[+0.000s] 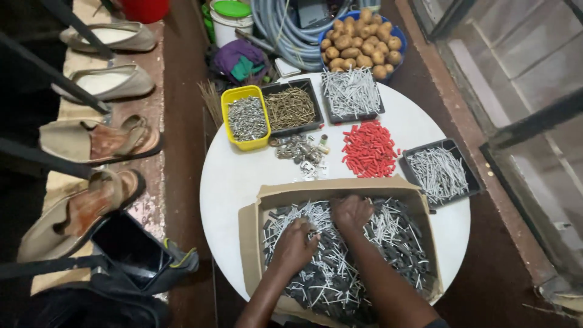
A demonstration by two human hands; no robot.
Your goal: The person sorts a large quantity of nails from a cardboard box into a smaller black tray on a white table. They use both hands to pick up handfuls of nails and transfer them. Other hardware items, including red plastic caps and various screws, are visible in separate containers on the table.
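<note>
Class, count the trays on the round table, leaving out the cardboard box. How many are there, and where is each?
4. A yellow tray at the back left, a black tray beside it, another black tray at the back centre, and one black tray at the right edge.

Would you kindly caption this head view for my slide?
Both hands dig into a cardboard box of mixed nails and dark plugs.

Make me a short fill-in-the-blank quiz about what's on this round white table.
1. Both hands, left hand and right hand, dig into a cardboard box of nails and dark ____ plugs.
2. The loose pile of plastic wall plugs on the round white table is ____.
3. The blue bowl behind the table holds ____.

Missing words: grey; red; potatoes
</note>
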